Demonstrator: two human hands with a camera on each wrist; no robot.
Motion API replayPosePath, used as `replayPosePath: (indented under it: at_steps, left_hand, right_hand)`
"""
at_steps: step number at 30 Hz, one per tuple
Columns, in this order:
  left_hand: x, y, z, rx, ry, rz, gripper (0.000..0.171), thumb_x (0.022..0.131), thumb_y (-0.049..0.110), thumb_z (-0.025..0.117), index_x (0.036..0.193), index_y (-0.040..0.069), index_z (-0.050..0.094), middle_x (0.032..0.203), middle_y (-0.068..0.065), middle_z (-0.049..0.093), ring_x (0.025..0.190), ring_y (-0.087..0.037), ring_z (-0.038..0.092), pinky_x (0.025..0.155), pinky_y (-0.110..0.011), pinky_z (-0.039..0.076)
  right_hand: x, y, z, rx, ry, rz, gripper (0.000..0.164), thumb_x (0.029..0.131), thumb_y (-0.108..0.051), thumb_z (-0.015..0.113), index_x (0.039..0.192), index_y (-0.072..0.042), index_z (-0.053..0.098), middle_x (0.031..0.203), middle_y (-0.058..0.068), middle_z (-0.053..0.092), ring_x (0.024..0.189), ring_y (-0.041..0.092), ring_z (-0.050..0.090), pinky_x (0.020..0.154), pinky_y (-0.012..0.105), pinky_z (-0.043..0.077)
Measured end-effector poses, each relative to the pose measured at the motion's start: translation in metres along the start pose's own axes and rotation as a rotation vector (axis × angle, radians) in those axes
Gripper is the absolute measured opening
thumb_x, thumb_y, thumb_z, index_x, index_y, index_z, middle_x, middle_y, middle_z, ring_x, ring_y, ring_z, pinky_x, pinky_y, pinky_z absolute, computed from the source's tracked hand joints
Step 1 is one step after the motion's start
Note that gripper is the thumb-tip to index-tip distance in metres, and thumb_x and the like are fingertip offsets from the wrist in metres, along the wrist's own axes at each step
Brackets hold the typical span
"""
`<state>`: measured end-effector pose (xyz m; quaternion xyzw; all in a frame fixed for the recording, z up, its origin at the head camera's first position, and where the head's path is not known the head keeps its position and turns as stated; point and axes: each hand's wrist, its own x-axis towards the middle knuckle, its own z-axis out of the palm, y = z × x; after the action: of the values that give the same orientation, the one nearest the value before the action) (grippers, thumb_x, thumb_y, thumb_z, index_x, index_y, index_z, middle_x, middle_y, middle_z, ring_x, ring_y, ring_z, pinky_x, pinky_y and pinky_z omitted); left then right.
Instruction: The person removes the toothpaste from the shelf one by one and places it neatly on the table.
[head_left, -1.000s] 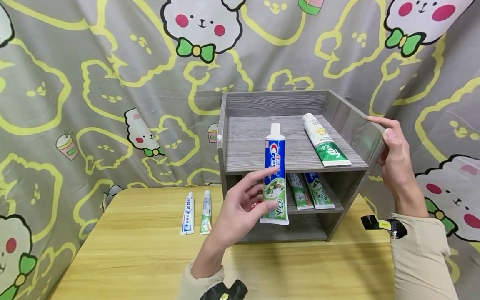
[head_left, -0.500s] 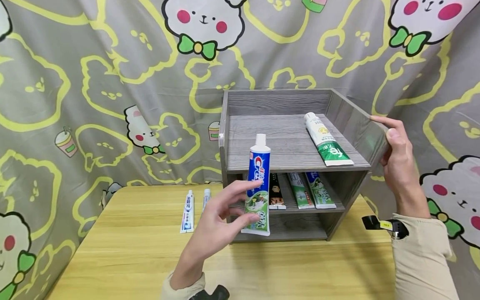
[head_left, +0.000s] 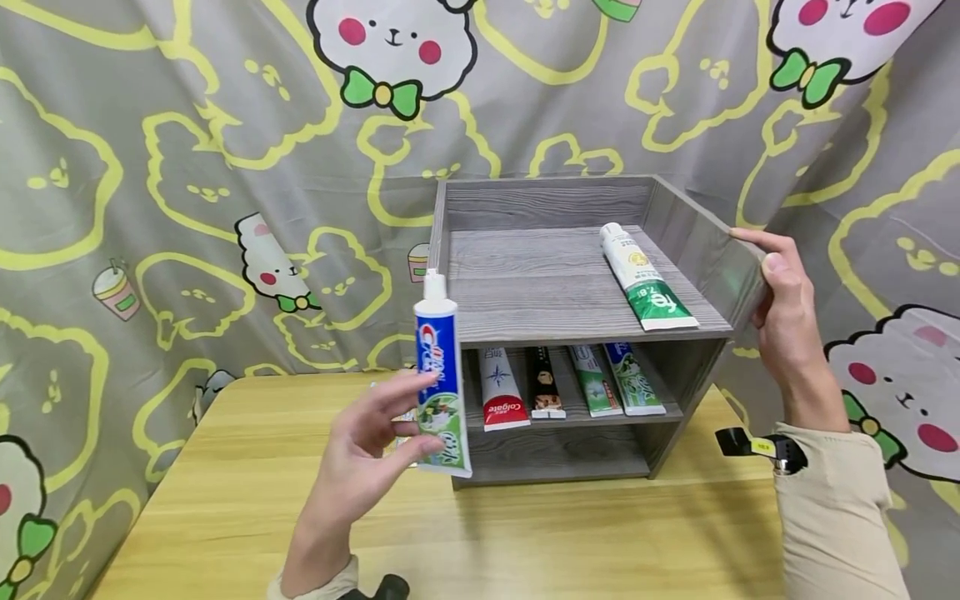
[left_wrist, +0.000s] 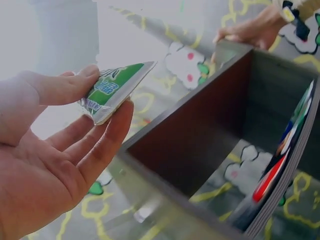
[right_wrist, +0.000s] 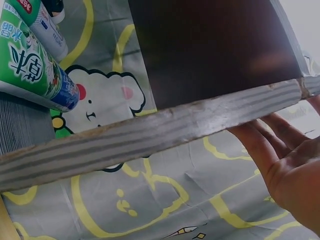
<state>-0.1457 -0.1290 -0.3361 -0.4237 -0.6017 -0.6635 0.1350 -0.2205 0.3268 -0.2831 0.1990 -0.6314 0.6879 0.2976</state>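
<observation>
Near the front left corner of the shelf (head_left: 517, 283), the left hand (head_left: 360, 450) pinches a toothpaste tube (head_left: 444, 392) low, cap up; the right hand (head_left: 791, 312), fingers relaxed, touches the right edge (presumably steadying it).

Ahead of you, between 12 and 1 o'clock, the shelf unit (head_left: 525, 283) stands on the table (head_left: 600, 537), with the curtain (head_left: 555, 108) behind it. From the unit's middle, your left hand (head_left: 365, 442) is at 8 o'clock, holding a Crest tube (head_left: 438, 350) before the unit's left edge, cap toward 12. At 3 o'clock, your right hand (head_left: 787, 308) touches the right side panel (head_left: 701, 242). On the top board, at 2 o'clock, a lone toothpaste tube (head_left: 641, 271) lies slantwise, cap at 11, tail at 5. On the middle board, from 9 to 3 o'clock, lie the Colgate tube (head_left: 501, 396), a second tube (head_left: 547, 387), a third tube (head_left: 596, 383) and a fourth tube (head_left: 633, 383), tails toward 6.
</observation>
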Motion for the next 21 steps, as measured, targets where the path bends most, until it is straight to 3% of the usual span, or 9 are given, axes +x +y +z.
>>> replayPosePath:
  at_steps: [5,13,21]
  left_hand:
    - [-0.009,0.001,-0.02,0.002,0.044,-0.026,0.056,0.088,-0.012,0.072,0.139,-0.013,0.051,0.142,-0.01,0.061,0.122,-0.021,0.065,0.085,-0.035,0.06]
    - [-0.023,0.002,-0.038,0.016,0.141,-0.095,0.06,0.087,-0.017,0.07,0.143,-0.009,0.049,0.137,-0.007,0.064,0.119,-0.019,0.067,0.087,-0.032,0.059]
    - [-0.024,0.001,-0.05,0.04,0.168,-0.085,0.064,0.084,-0.029,0.062,0.143,-0.009,0.048,0.14,-0.01,0.062,0.121,-0.02,0.066,0.087,-0.032,0.059]
  right_hand:
    - [0.001,0.0,0.002,0.001,0.008,-0.002,0.041,0.103,-0.022,0.045,0.138,-0.008,0.061,0.098,0.012,0.055,0.062,0.015,0.046,0.044,0.033,0.016]
    - [-0.001,-0.003,0.004,-0.038,0.075,0.002,0.044,0.102,-0.025,0.049,0.138,-0.004,0.061,0.093,0.015,0.055,0.058,0.016,0.043,0.044,0.035,0.012]
    - [0.001,-0.002,0.001,-0.001,-0.011,0.0,0.041,0.103,-0.022,0.045,0.138,-0.008,0.061,0.099,0.012,0.054,0.064,0.015,0.046,0.044,0.031,0.018]
